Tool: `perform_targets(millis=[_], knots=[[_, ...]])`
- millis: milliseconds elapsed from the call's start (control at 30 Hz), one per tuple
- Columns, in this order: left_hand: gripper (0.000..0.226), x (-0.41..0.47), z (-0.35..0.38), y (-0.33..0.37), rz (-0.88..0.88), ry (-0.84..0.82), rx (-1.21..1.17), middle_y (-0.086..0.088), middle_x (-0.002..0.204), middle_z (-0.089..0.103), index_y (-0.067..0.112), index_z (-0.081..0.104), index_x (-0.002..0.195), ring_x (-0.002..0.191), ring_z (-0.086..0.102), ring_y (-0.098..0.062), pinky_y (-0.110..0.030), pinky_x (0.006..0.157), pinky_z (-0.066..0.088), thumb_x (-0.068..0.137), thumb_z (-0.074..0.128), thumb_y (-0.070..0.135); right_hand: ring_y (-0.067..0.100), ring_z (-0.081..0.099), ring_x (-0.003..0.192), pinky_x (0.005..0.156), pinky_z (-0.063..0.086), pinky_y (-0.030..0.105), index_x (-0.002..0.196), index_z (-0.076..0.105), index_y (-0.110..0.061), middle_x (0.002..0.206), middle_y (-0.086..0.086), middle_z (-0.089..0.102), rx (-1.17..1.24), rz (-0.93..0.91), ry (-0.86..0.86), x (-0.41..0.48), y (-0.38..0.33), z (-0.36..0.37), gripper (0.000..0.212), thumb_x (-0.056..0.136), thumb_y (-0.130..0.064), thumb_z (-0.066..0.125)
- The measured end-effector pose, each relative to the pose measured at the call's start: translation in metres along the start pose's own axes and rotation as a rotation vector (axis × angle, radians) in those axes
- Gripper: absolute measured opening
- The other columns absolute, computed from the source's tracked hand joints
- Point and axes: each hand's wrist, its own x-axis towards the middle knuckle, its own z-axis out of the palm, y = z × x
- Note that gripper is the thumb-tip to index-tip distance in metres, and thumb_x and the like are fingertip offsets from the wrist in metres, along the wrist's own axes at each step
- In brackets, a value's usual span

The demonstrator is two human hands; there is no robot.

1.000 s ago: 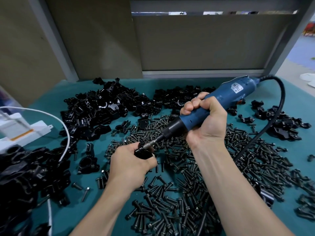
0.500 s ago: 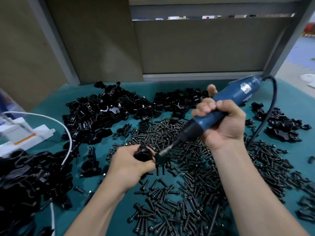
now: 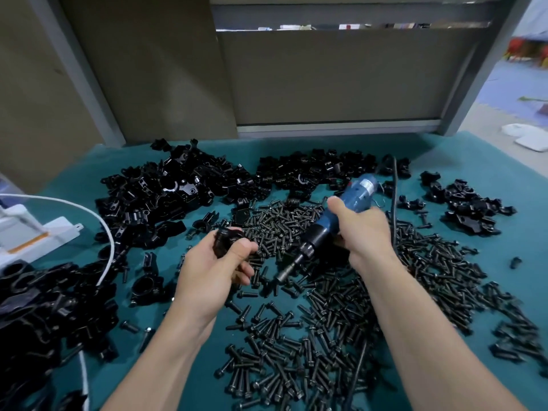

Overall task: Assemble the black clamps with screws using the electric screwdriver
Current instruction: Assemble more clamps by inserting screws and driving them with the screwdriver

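The green table (image 3: 474, 161) fills the lower half of the frame and serves as an open store, so every part lies within arm's reach. The black clamps (image 3: 166, 197) are heaped in the upper left and along the far edge, with another heap at the lower left. This probably keeps the different lots apart, though it cannot be told which are finished.

The screws (image 3: 341, 307) are spread thin over the middle and lower right, directly under the hands, so one can be picked without searching.

The blue screwdriver (image 3: 350, 203) is right of centre. The right hand (image 3: 364, 232) has its fingers wrapped firmly round the tool's body. The tool is tilted, its metal tip pointing down and left to the screws, near them; contact cannot be told. Its black cord (image 3: 393, 203) runs away to the far edge, out of the working area.

The left hand (image 3: 213, 268), left of centre, holds one clamp (image 3: 226, 237) between the thumb and the curled fingers, lifted above the table and apart from the tool tip. This seems a pause between driving and the next step.

This clamp is small, matt black and rounded, and the fingers cover most of it. If a screw sits in it cannot be seen.
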Motion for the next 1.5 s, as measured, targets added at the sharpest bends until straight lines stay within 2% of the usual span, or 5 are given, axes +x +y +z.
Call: perform_targets(millis=[233, 333, 467, 1100, 1500], knots=[[0.018, -0.004, 0.005, -0.005, 0.102, 0.015, -0.002, -0.008, 0.081, 0.075, 0.026, 0.077, 0.084, 0.063, 0.062, -0.013, -0.021, 0.058, 0.052, 0.099, 0.070, 0.022, 0.013, 0.060, 0.072, 0.055, 0.041, 0.028, 0.157, 0.030, -0.008, 0.089, -0.001, 0.064, -0.566, -0.282, 0.022, -0.013, 0.007, -0.001, 0.075, 0.100, -0.047, 0.059], [0.015, -0.005, 0.005, -0.006, 0.066, 0.008, -0.021, -0.004, 0.077, 0.075, 0.017, 0.077, 0.087, 0.062, 0.063, -0.011, -0.020, 0.057, 0.051, 0.099, 0.069, 0.021, 0.024, 0.062, 0.088, 0.082, 0.055, 0.038, 0.148, 0.046, -0.021, 0.117, 0.012, 0.069, -0.689, -0.402, 0.133, -0.031, -0.004, -0.002, 0.052, 0.101, -0.036, 0.061], [0.026, -0.003, 0.004, -0.002, 0.075, -0.005, -0.071, -0.006, 0.085, 0.078, 0.005, 0.076, 0.098, 0.064, 0.065, -0.011, -0.020, 0.056, 0.051, 0.096, 0.068, 0.030, 0.001, 0.053, 0.042, 0.056, 0.052, 0.019, 0.093, 0.075, -0.027, 0.056, -0.017, 0.067, -0.496, -0.703, -0.171, -0.063, -0.011, 0.007, 0.013, 0.099, -0.021, 0.065], [0.025, -0.002, 0.001, 0.010, 0.029, 0.032, -0.146, -0.008, 0.100, 0.079, 0.018, 0.076, 0.105, 0.055, 0.057, -0.006, -0.020, 0.050, 0.050, 0.091, 0.072, -0.002, 0.001, 0.051, 0.037, 0.039, 0.037, 0.011, 0.066, 0.078, -0.025, 0.055, -0.009, 0.069, -0.648, -0.486, -0.382, -0.059, -0.002, -0.013, 0.019, 0.084, -0.025, 0.083], [0.013, 0.007, -0.007, 0.005, -0.024, 0.205, -0.202, -0.016, 0.100, 0.065, 0.017, 0.074, 0.106, 0.056, 0.054, -0.004, -0.019, 0.053, 0.053, 0.096, 0.072, 0.009, 0.009, 0.065, 0.058, 0.058, 0.054, 0.016, 0.148, 0.051, -0.044, 0.070, -0.006, 0.072, -0.957, -0.654, -0.565, -0.071, 0.023, 0.002, 0.067, 0.092, -0.014, 0.073]])
